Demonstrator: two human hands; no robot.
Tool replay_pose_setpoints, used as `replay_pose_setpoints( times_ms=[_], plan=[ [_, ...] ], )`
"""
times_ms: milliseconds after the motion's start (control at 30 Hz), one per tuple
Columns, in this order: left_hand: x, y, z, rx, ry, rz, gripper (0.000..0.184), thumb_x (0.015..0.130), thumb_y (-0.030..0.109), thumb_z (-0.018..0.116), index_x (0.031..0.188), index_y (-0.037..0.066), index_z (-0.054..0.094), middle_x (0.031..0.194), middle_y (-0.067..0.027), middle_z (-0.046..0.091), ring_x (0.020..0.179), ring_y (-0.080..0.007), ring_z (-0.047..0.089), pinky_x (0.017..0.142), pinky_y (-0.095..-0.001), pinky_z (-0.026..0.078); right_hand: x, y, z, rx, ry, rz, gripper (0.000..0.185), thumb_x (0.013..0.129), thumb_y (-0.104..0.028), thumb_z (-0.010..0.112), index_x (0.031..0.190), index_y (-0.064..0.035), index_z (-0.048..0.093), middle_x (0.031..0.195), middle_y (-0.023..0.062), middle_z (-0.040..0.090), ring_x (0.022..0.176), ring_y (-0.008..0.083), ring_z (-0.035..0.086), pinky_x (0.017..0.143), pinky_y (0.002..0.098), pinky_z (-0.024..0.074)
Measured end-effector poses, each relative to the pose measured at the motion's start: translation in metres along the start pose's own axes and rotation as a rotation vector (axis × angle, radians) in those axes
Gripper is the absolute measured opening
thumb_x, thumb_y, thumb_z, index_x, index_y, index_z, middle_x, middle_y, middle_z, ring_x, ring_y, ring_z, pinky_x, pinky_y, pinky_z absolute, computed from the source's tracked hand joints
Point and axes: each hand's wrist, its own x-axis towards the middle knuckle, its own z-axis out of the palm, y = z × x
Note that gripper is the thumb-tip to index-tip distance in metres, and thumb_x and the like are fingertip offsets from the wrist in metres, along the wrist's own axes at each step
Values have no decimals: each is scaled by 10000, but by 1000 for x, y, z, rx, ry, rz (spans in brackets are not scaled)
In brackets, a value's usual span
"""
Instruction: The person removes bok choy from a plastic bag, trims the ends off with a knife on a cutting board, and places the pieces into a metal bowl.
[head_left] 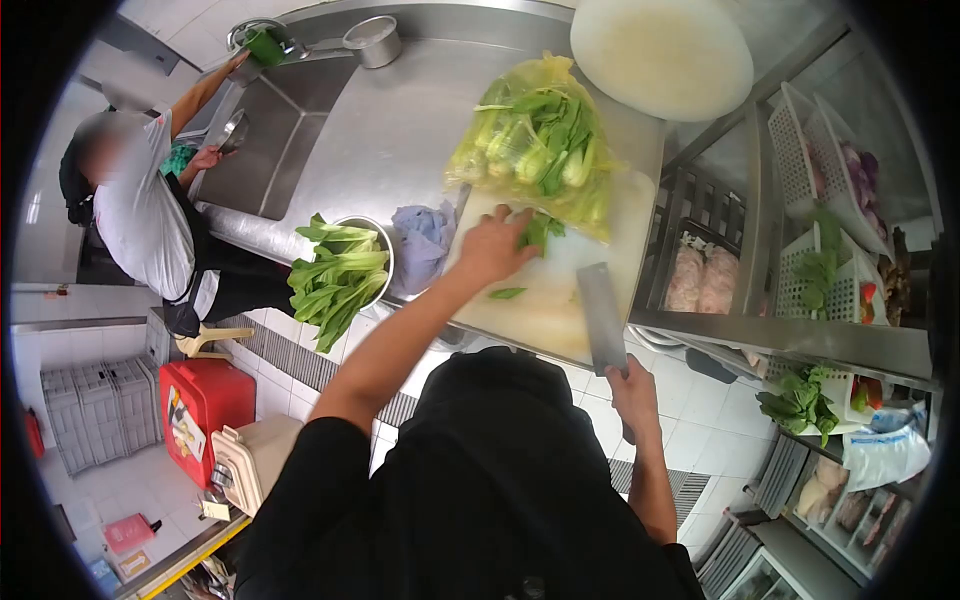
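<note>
My right hand [632,395] is wrapped round the handle of a cleaver [601,318], its broad blade over the right side of the white cutting board [540,325]. My left hand [492,247] is over the board, fingers apart and partly bent, beside some cut green leaves [543,232]. Whether the fingertips touch those leaves is unclear. A small leaf piece [507,293] lies nearer to me. Behind my left hand, a yellow plastic bag [500,95] of leafy greens [545,140] rests on the board's far part. Long-leaved greens [345,270] overhang a metal bowl [386,262] to the left.
A crumpled bluish cloth [422,240] lies between bowl and board. A round white board [660,55] stands at the back. Shelves with vegetable baskets [800,270] and a meat tray [703,275] are right. Another person [150,210] works at the sink [275,140].
</note>
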Motion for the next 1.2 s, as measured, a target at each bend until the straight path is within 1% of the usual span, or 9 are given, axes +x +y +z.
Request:
replay_pose_setpoints(
  times_ms=[233, 300, 467, 633, 767, 900, 967, 1000, 1200],
  plan=[
    [9, -8, 83, 23, 46, 366, 321, 887, 220, 744, 1179, 99, 689, 1198, -127, 621, 1031, -349, 622, 874, -457, 549, -14, -3, -6, 18, 19, 25, 340, 1000, -226, 623, 1173, 67, 627, 710, 107, 650, 529, 168, 605, 515, 347, 498],
    [-34, -14, 55, 13, 88, 422, 285, 879, 171, 728, 1152, 99, 691, 1169, -116, 628, 1035, -343, 621, 883, -448, 544, -14, -3, -7, 32, 39, 94, 365, 975, -285, 634, 1101, 57, 645, 784, 259, 702, 681, 399, 695, 673, 477, 527],
    [-130, -68, 43, -67, 32, 442, 283, 865, 95, 679, 1148, 92, 691, 1175, -109, 635, 959, -349, 639, 870, -452, 541, -9, -7, -10, 38, 10, 104, 353, 988, -276, 633, 1117, 52, 642, 736, 210, 690, 587, 306, 668, 610, 439, 519],
    [-240, -154, 89, -181, -73, -170, 266, 920, 55, 637, 1176, 61, 711, 1052, -124, 717, 850, -324, 700, 760, -417, 575, -3, -28, -10, 36, 5, 86, 308, 997, -254, 634, 1114, 31, 648, 689, 141, 657, 534, 224, 624, 566, 401, 508],
    [-218, -190, 120, -1458, 359, -1149, 667, 1022, 161, 611, 1616, 19, 342, 1353, -231, 654, 1055, -299, 675, 859, -348, 594, -1, -42, -5, 31, -17, 78, 289, 993, -245, 630, 1098, 23, 653, 686, 118, 655, 537, 214, 624, 565, 392, 512],
    [-230, -226, 165, -233, -261, -609, 722, 940, 344, 710, 1561, 66, 468, 1515, -262, 553, 1331, -382, 603, 1108, -451, 500, -2, -41, -6, -45, -21, 54, 306, 977, -270, 642, 1082, 16, 658, 729, 174, 696, 592, 277, 675, 602, 426, 521],
    [-226, -193, 138, -274, -400, -453, 516, 858, 308, 723, 1315, 69, 706, 1241, -244, 725, 1193, -367, 693, 1047, -439, 535, -3, -37, -7, -77, 10, 34, 335, 970, -290, 641, 1079, 27, 658, 796, 242, 719, 686, 382, 716, 668, 473, 532],
    [-212, -154, 90, -428, -495, -423, 393, 880, 269, 689, 1203, 56, 759, 1049, -219, 775, 1007, -342, 759, 954, -424, 575, -3, -32, -6, -58, 28, 16, 334, 983, -261, 633, 1136, 35, 655, 746, 173, 680, 608, 276, 653, 593, 418, 511],
    [-62, -29, -33, -597, 58, 2, 235, 1011, 175, 667, 1172, 24, 749, 818, -84, 716, 687, -118, 622, 638, -321, 505, 2, -2, 4, -111, 37, -24, 304, 1001, -241, 623, 1089, 50, 640, 718, 154, 676, 522, 232, 652, 528, 387, 515]
  ],
)
